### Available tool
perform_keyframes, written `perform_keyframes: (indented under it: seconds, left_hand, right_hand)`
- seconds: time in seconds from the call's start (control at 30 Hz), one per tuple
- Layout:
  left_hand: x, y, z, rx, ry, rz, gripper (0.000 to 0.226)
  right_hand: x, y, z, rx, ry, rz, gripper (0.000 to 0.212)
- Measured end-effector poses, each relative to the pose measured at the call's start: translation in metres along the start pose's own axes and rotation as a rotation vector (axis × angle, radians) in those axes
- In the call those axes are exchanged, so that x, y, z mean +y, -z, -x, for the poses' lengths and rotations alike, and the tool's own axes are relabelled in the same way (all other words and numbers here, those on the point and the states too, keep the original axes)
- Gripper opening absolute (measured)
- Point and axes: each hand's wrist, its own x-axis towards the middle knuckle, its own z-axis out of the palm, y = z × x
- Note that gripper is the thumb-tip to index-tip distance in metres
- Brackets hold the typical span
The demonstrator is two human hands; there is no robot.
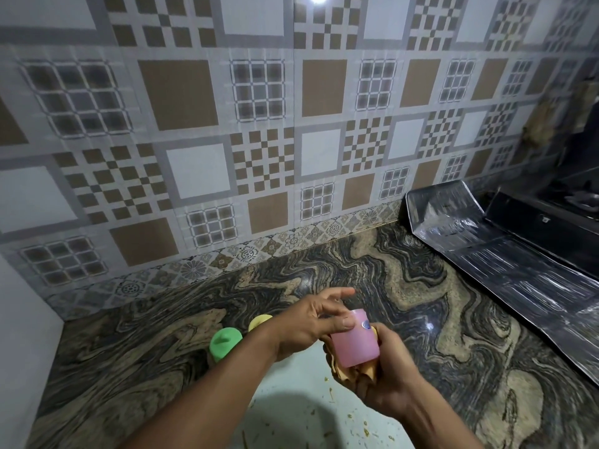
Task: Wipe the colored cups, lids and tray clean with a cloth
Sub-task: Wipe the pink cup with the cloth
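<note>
I hold a pink cup (pixel 355 343) over the pale tray (pixel 291 413); it bears a small blue sticker near its top. My left hand (pixel 311 322) grips the cup's upper end with thumb and fingers. My right hand (pixel 385 374) wraps an orange-tan cloth (pixel 343 372) round the cup's lower side. A green cup (pixel 225 343) stands upside down at the tray's far left corner, and a yellow cup (pixel 259 321) shows partly behind my left wrist. The tray carries scattered yellowish crumbs.
A swirled granite counter (pixel 421 286) runs under the tray to a patterned tile wall (pixel 259 124). A black foil-covered mat (pixel 505 264) and a black stove (pixel 551 215) lie at the right. A white wall (pixel 22 335) bounds the left.
</note>
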Motion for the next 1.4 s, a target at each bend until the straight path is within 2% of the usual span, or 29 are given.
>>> perform_keyframes:
  seconds: [0.1,0.23,0.33,0.43,0.5,0.57,0.6,0.7,0.77,0.87,0.97,1.1,1.17,1.27,1.33,1.4]
  left_hand:
    - [-0.006,-0.004,0.0,0.077,-0.012,0.05,0.023]
    - [-0.014,-0.014,-0.004,0.21,-0.107,-0.069,0.023]
    - [-0.018,-0.023,-0.008,0.388,-0.215,-0.152,0.031]
    - [-0.028,-0.026,-0.014,0.557,-0.304,-0.176,0.03]
    - [-0.033,-0.029,-0.014,0.595,-0.316,-0.161,0.026]
    - [-0.034,-0.033,-0.011,0.592,-0.311,-0.191,0.021]
    - [-0.035,-0.035,-0.01,0.589,-0.304,-0.224,0.027]
    - [-0.035,-0.034,-0.009,0.552,-0.196,-0.245,0.064]
    - [-0.033,-0.029,-0.01,0.491,-0.137,-0.3,0.074]
    - [-0.025,-0.025,-0.006,0.41,-0.176,-0.464,0.066]
    - [-0.02,-0.023,-0.001,0.316,-0.289,-0.603,0.065]
    - [-0.023,-0.024,0.004,0.23,-0.416,-0.836,0.067]
    - [-0.024,-0.026,0.005,0.236,-0.419,-0.823,0.072]
    - [-0.024,-0.031,0.007,0.331,-0.252,-0.684,0.083]
    - [-0.028,-0.031,0.007,0.355,-0.251,-0.706,0.073]
    - [-0.03,-0.03,0.007,0.293,-0.344,-0.825,0.063]
  right_hand:
    - [-0.007,0.002,-0.001,0.046,-0.013,-0.105,0.039]
    - [-0.018,0.0,-0.006,0.174,0.223,-0.064,0.025]
    - [-0.017,0.0,-0.006,0.256,0.356,0.01,0.027]
    - [-0.014,0.004,-0.011,0.257,0.369,-0.049,0.039]
    - [-0.013,0.008,-0.015,0.215,0.366,-0.102,0.041]
    - [-0.011,0.007,-0.019,0.206,0.362,-0.168,0.034]
    - [-0.009,0.005,-0.021,0.229,0.355,-0.175,0.03]
    - [-0.007,-0.003,-0.019,0.308,0.377,-0.135,0.032]
    - [-0.006,-0.006,-0.016,0.281,0.418,-0.084,0.03]
    - [-0.005,-0.006,-0.016,0.248,0.449,-0.051,0.024]
    - [-0.007,-0.005,-0.018,0.247,0.452,-0.026,0.018]
    - [-0.005,0.001,-0.024,0.338,0.471,0.074,0.022]
    - [-0.005,0.004,-0.028,0.41,0.513,0.136,0.026]
    - [-0.004,0.006,-0.029,0.464,0.605,0.215,0.028]
    - [-0.004,0.007,-0.029,0.445,0.629,0.237,0.028]
    - [-0.004,0.009,-0.031,0.415,0.605,0.254,0.026]
